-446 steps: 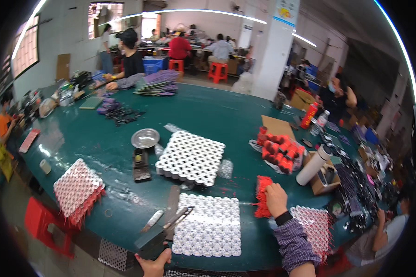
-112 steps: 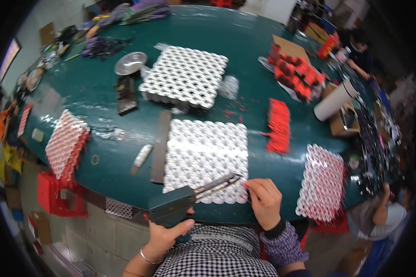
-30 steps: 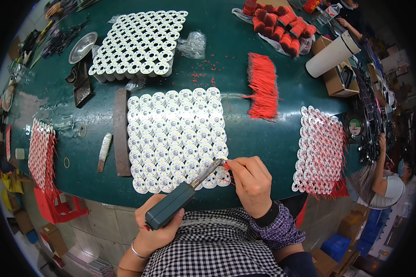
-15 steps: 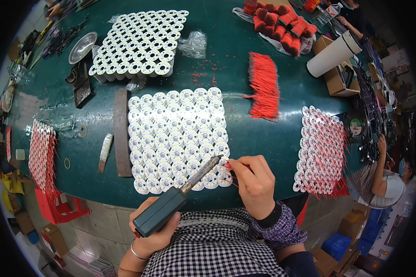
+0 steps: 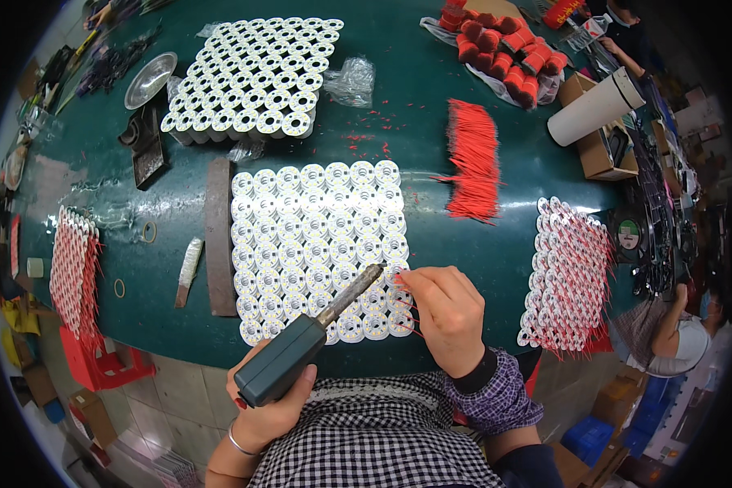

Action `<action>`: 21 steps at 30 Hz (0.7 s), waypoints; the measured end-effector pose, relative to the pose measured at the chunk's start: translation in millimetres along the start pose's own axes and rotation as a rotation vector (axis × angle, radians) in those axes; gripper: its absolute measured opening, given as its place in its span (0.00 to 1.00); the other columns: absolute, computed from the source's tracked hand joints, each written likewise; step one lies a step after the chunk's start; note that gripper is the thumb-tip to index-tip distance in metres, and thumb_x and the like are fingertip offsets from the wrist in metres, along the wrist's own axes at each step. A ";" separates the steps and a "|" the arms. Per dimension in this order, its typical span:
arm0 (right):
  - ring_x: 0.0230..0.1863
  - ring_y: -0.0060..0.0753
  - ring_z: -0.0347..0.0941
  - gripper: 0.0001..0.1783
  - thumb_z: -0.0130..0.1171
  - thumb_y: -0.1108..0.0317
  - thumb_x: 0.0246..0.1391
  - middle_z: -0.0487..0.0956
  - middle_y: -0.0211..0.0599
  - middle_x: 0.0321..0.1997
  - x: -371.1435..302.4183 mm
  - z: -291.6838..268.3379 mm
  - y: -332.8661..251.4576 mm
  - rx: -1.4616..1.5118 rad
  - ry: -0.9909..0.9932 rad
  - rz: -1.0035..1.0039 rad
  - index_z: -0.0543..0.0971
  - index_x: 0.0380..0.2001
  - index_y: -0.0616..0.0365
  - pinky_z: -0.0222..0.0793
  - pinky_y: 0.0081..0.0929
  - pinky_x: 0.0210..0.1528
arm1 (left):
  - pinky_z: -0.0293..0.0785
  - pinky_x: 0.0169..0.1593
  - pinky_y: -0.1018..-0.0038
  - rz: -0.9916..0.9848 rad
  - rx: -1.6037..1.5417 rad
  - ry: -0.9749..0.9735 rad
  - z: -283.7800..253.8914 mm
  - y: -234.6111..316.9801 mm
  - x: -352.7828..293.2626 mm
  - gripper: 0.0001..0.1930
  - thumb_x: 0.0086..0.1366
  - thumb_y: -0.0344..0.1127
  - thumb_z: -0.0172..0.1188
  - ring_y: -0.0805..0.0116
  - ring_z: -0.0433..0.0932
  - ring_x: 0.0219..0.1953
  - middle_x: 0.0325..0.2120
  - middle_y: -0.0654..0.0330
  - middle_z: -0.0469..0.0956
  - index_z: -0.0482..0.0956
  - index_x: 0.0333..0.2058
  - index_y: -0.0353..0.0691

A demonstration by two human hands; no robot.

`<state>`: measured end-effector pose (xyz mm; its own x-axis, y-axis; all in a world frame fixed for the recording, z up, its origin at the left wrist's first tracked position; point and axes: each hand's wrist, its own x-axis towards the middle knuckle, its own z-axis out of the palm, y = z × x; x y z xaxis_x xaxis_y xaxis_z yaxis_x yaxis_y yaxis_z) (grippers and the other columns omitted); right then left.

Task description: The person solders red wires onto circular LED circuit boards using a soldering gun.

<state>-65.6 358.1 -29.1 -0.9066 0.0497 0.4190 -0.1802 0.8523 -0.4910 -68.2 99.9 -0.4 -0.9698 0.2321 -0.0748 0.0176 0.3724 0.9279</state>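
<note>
My left hand (image 5: 275,413) is closed around the dark green handle of a soldering iron (image 5: 278,363). Its metal tip points up and right, over the right side of a block of round white LED boards (image 5: 317,215) set in close rows. Just right of the tip, my right hand (image 5: 454,313) pinches a thin red wire at a board on the block's right edge. The wire's end is mostly hidden by the fingers. More red wires stick out from boards below that hand.
A loose pile of red wires (image 5: 472,163) lies to the right, with bundled ones (image 5: 512,57) behind. Wired board blocks stand at far left (image 5: 75,268) and far right (image 5: 568,276). A bare-board block (image 5: 256,77) sits at the back. A metal bar (image 5: 220,236) borders the middle block.
The soldering iron's tip has drawn slightly up and left, away from my right fingertips. My right hand still pinches at the block's right edge. The whole view has shifted a little.
</note>
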 end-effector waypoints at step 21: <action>0.33 0.36 0.76 0.15 0.64 0.82 0.41 0.79 0.34 0.33 -2.0 4.3 2.6 0.064 -0.034 0.001 0.83 0.36 0.60 0.72 0.32 0.34 | 0.69 0.28 0.78 0.011 -0.014 -0.072 3.6 -0.4 8.2 0.10 0.52 0.23 0.71 0.73 0.75 0.24 0.27 0.59 0.79 0.83 0.34 0.30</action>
<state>-66.0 358.0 -34.5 -0.9191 0.0321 0.3928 -0.2020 0.8173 -0.5396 -75.2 104.9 -2.7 -0.9494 0.3008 -0.0899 0.0247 0.3570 0.9338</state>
